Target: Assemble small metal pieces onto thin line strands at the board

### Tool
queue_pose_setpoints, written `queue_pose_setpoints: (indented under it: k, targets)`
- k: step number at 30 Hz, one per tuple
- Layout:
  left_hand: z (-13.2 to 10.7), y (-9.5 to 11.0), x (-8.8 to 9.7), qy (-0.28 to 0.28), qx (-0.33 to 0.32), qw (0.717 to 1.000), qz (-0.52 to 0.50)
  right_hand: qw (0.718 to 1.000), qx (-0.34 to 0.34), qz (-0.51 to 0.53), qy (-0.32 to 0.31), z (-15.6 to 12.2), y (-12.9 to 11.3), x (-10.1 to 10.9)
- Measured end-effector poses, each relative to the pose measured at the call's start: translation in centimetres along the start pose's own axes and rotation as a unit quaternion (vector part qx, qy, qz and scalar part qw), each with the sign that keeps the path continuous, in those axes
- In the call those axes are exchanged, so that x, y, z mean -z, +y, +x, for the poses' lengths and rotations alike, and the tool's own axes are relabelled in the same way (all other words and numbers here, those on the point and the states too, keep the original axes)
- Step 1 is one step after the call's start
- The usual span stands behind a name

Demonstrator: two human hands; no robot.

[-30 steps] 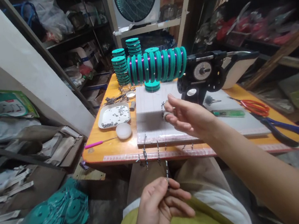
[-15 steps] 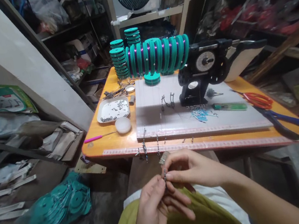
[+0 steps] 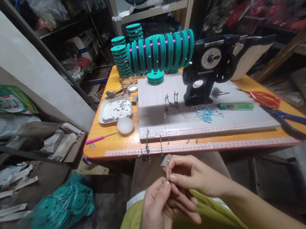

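My left hand (image 3: 160,214) and my right hand (image 3: 193,176) meet over my lap, below the front edge of the orange table (image 3: 117,145). Both pinch a small dark metal fishing swivel (image 3: 168,173) between thumb and fingertips. A taped ring on my right finger (image 3: 166,161) shows just above it. More small swivels (image 3: 148,152) hang along the table's front edge. A row of teal line spools with purple line (image 3: 160,52) sits on a black winding machine (image 3: 209,68) at the back.
A white board (image 3: 200,122) covers the table's middle, with loose blue bits (image 3: 206,113) on it. A metal tray of small parts (image 3: 114,110), a white puck (image 3: 125,126), a pink tool (image 3: 99,140), red scissors (image 3: 267,99) and blue pliers (image 3: 299,122) lie around. Teal discs in a bag (image 3: 61,214) lie on the floor.
My right hand came back from the board near the winder down to my lap and joined my left hand on the swivel. The view tilted slightly downward.
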State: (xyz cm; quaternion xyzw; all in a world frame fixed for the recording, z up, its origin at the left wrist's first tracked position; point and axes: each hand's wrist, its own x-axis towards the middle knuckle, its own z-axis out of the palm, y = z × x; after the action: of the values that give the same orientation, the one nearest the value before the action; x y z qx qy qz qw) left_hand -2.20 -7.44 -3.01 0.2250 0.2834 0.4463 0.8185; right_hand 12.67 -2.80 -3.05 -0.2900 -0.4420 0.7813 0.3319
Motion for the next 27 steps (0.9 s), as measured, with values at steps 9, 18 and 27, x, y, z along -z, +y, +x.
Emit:
queue_pose_setpoints:
  k: [9, 18, 27]
  targets:
    - [0.1, 0.1, 0.0, -0.009, 0.004, 1.000, -0.015, 0.999, 0.018, 0.031, -0.009, 0.2, 0.0, 0.3]
    - [-0.1, 0.1, 0.1, -0.013, 0.010, 1.000, -0.024, 0.992, 0.033, 0.121, 0.031, 0.7, 1.2, -0.4]
    - [0.0, -0.1, -0.1, 0.026, 0.014, 1.000, 0.001, 0.992, 0.032, 0.112, 0.042, 0.6, 1.4, -0.3]
